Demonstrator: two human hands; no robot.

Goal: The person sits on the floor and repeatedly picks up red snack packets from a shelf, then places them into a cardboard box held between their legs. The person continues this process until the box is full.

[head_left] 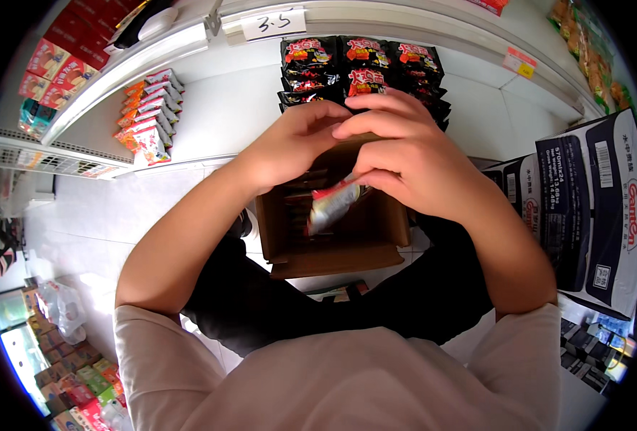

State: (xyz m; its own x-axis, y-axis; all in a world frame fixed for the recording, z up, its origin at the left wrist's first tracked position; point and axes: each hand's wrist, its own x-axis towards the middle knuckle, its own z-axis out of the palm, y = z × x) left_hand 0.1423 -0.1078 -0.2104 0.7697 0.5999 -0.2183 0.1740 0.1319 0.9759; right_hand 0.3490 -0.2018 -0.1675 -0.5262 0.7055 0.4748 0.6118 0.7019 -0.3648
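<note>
My right hand (412, 154) pinches a small silver-and-red snack packet (335, 205), its thumb and lower fingers closed at the packet's upper edge. The packet hangs tilted over an open cardboard box (343, 264) between my legs, where more packets lie partly in shadow. To the left, my left hand (289, 147) is raised above the box's far edge with its fingers curled. Its fingertips meet those of my right hand, and whatever they may hold is hidden.
Beyond my hands, black noodle-style packets (365, 54) stand stacked on a white shelf (221, 97). A row of small red-and-white packets (149, 118) sits at its left. Dark-and-white cartons (591, 215) are piled close to my right arm. A white plastic bag (61, 305) is at the left.
</note>
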